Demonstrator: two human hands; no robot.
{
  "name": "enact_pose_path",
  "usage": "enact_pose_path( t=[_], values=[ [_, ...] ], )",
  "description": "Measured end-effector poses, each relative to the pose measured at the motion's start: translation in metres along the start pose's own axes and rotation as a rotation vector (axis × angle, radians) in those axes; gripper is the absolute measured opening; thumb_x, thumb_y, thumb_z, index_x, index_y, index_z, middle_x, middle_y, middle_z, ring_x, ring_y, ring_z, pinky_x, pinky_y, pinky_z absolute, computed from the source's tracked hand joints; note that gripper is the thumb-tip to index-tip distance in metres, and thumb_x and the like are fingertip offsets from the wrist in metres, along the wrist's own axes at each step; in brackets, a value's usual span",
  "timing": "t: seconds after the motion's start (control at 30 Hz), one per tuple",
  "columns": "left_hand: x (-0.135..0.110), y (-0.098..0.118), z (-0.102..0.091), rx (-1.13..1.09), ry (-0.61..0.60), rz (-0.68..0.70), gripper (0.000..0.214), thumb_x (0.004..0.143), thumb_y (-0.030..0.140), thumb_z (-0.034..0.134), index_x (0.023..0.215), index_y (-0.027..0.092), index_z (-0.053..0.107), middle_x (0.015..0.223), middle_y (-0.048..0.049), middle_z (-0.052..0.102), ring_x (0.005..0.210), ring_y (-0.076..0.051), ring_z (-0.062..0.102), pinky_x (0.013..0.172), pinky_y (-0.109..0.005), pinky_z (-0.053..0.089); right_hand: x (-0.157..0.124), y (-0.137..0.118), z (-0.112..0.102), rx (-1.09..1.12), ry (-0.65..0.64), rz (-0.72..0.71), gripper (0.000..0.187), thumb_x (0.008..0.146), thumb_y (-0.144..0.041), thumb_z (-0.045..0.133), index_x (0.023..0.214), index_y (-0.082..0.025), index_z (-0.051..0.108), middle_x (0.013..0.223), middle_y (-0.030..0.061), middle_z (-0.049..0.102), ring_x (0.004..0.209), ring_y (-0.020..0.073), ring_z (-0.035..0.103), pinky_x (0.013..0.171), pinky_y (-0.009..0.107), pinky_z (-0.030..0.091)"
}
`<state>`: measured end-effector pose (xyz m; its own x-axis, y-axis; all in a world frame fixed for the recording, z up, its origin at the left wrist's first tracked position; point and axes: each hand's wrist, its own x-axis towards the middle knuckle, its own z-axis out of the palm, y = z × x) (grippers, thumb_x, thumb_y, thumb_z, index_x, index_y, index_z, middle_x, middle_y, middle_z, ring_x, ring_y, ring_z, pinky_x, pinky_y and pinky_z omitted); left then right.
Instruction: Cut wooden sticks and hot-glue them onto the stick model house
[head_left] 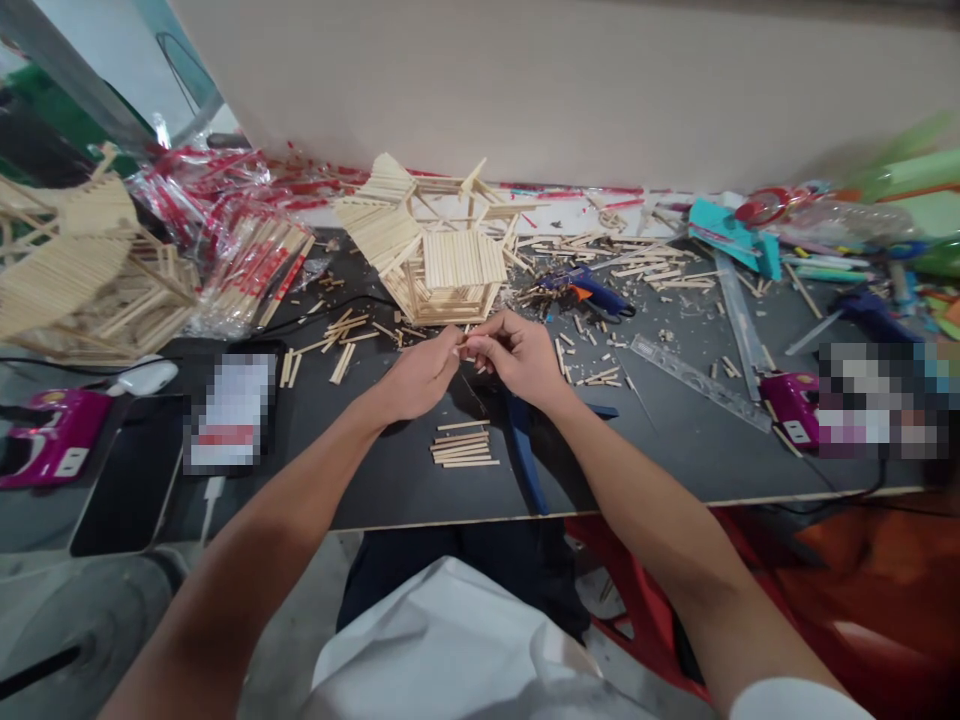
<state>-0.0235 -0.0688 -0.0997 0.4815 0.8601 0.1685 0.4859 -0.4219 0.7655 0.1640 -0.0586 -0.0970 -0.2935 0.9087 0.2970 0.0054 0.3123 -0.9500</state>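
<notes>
My left hand [424, 375] and my right hand [521, 360] meet over the middle of the table, their fingertips pinched together. Whatever small piece lies between them is mostly hidden by the fingers. Just beyond stands a small house model [465, 258] built of thin wooden sticks, with slatted roof panels. Nearer to me, a row of short cut sticks [461, 448] lies on the dark tabletop. A blue-handled hand tool [527, 460] rests under my right wrist, its head hidden by the hand.
Behind my right hand lies a blue glue gun [592, 290] among scattered stick offcuts. A clear ruler [697, 380] is farther right. On the left are another stick model [67, 270], wrapped chopsticks [259, 265], a lit phone [232, 410], a dark phone [131, 475] and a purple power strip [60, 435].
</notes>
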Motion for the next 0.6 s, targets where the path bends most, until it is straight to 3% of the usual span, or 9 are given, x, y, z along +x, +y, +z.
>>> enact_pose_path(
  t=[0.17,0.27,0.37,0.47,0.6],
  values=[
    [-0.0006,0.0001,-0.0028,0.016,0.000,-0.016,0.017,0.100,0.027,0.036,0.088,0.021,0.047,0.076,-0.0019,0.055,0.067,-0.017,0.051,0.063,-0.028,0.032,-0.0030,0.0006,0.0019,-0.085,-0.026,-0.022,0.024,0.086,-0.044,0.072,0.086,-0.022,0.064,0.066,-0.0012,0.068,0.053,0.0127,0.059,0.054,0.028,0.047],
    [0.0008,0.0040,-0.0023,-0.014,0.072,-0.027,0.019,0.099,0.027,0.037,0.086,0.021,0.050,0.069,0.0003,0.051,0.062,-0.016,0.047,0.061,-0.027,0.032,-0.0020,-0.0004,0.0034,-0.072,-0.016,-0.025,0.027,0.086,-0.048,0.071,0.086,-0.022,0.063,0.062,-0.0026,0.065,0.053,0.0124,0.058,0.054,0.028,0.047],
    [0.0027,0.0075,-0.0001,-0.257,0.186,-0.068,0.023,0.100,0.035,0.040,0.089,0.021,0.054,0.062,0.0037,0.044,0.054,-0.013,0.041,0.056,-0.025,0.032,0.0010,-0.0020,0.0039,0.006,0.024,0.023,0.032,0.085,-0.053,0.070,0.084,-0.023,0.060,0.061,-0.0034,0.063,0.052,0.0119,0.057,0.052,0.027,0.047],
    [0.0044,0.0079,0.0009,-0.515,0.253,-0.084,0.025,0.098,0.043,0.047,0.099,0.021,0.060,0.061,0.0042,0.048,0.049,-0.011,0.043,0.050,-0.023,0.034,0.0037,-0.0023,0.0046,0.102,0.093,0.078,0.037,0.081,-0.057,0.073,0.083,-0.023,0.058,0.068,-0.0015,0.067,0.057,0.0118,0.060,0.054,0.027,0.049],
    [0.0057,0.0074,0.0021,-0.516,0.262,-0.065,0.028,0.093,0.043,0.059,0.103,0.019,0.069,0.065,0.0006,0.058,0.050,-0.010,0.051,0.047,-0.021,0.040,0.0050,0.0008,0.0069,0.193,0.143,0.099,0.040,0.078,-0.060,0.074,0.083,-0.024,0.056,0.074,-0.0003,0.068,0.061,0.0120,0.062,0.058,0.027,0.052]
  ],
)
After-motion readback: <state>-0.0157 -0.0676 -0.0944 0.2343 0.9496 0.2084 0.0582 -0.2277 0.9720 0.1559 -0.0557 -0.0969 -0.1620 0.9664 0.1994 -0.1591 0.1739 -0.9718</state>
